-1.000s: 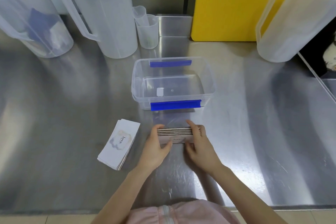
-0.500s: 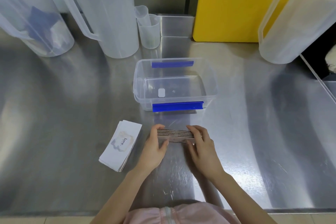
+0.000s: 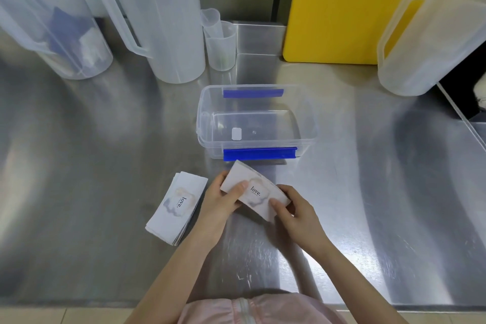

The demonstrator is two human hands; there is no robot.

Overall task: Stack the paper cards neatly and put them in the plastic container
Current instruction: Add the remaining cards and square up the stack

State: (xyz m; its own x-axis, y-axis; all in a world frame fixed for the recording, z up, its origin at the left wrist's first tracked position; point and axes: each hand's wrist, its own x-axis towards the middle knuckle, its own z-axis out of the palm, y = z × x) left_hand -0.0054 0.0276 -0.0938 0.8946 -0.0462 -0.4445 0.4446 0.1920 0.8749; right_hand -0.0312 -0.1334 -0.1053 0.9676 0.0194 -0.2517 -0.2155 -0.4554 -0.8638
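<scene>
Steel counter [image 3: 105, 166] holds the empty container [image 3: 256, 123], and just before it both hands, left [image 3: 221, 200] and right [image 3: 294, 208], grip a card stack [image 3: 253, 192] now turned from edge-up to face-up, squared for boxing, while 1 pile [image 3: 176, 206] waits beside

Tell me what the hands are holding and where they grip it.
Both hands grip one stack of cards: left hand at its left end, right hand at its right end.
</scene>
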